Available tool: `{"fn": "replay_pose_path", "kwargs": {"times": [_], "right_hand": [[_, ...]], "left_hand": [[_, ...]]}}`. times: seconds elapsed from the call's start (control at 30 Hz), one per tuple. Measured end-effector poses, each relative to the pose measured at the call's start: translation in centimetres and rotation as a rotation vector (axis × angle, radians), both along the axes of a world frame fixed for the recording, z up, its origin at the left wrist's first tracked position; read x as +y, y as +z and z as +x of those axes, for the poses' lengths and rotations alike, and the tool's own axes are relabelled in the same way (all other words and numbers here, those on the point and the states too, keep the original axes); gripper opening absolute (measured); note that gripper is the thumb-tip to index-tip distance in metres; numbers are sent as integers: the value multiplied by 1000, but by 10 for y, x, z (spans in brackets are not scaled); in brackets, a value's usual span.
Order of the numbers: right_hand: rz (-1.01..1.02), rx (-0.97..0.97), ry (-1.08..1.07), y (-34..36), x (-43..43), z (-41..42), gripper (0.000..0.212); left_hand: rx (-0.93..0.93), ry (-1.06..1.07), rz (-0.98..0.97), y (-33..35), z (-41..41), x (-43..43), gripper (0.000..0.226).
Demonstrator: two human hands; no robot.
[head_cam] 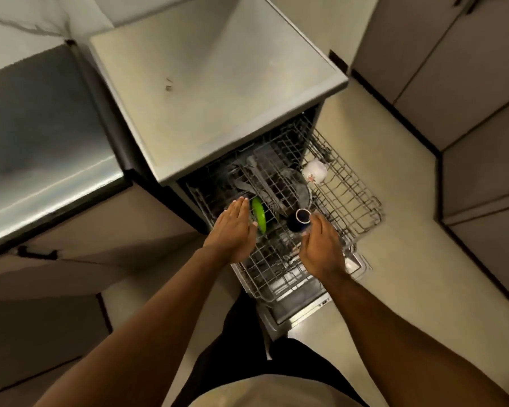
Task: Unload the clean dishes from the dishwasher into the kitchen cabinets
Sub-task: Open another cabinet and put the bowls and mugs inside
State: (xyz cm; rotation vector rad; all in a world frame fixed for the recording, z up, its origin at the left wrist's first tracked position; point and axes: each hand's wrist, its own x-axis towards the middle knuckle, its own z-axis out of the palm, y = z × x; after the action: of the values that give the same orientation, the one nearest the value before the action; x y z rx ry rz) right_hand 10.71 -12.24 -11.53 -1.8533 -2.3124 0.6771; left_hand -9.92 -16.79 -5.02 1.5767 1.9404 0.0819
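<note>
We reach both arms forward toward the middle of the frame; our left forearm [136,324] runs up from the lower left, bare; our right forearm [409,327] runs up from the lower right, bare as well; our left hand [232,230] sits just left of centre, its back toward us, fingers straight and held together; our right hand [323,248] sits just right of centre, a little lower, fingers loosely bent, thumb somewhat apart from them; the two hands do not touch

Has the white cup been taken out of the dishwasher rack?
No, the white cup lies in the pulled-out rack, with neither hand on it.
</note>
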Motion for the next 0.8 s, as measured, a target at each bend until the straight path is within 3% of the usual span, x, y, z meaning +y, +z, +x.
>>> {"fn": "replay_pose_path", "kwargs": {"times": [0.47, 0.8], "right_hand": [[-170, 107, -452, -77, 50, -13, 55], [-226, 201, -567, -158, 73, -22, 66]], "left_hand": [[15, -364, -146, -92, 3, 155, 67], [-25, -393, -229, -172, 28, 231, 75]]}}
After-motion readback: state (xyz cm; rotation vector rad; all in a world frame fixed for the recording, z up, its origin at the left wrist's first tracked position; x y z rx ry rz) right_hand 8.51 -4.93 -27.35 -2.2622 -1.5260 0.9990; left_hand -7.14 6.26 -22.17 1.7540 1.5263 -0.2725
